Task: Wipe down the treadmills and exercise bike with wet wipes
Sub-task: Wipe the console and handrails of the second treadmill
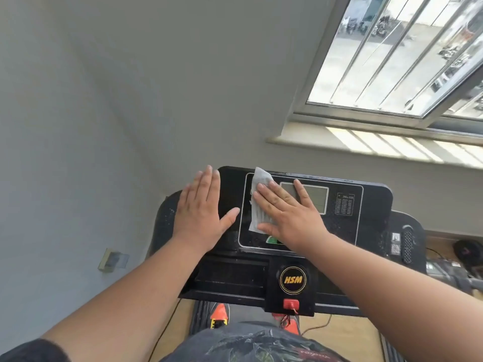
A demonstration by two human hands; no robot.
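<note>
While the person stands at the treadmill console, the items read as follows. Wet wipe: white, thin, creased, roughly rectangular, spread flat on the left part of the console's framed panel, its upper corner reaching just past the frame. Right hand: fingers straight and spread, palm pressing the wipe flat, thumb lying over the grey display screen. Left hand: flat, fingers straight and together, resting on the console's left edge, holding nothing. Console: black, dusty, speckled with pale spots; round gold "HSM" badge and red safety key below. Recessed tray under the panel: dark; contents cannot be made out. Window at upper right.
</note>
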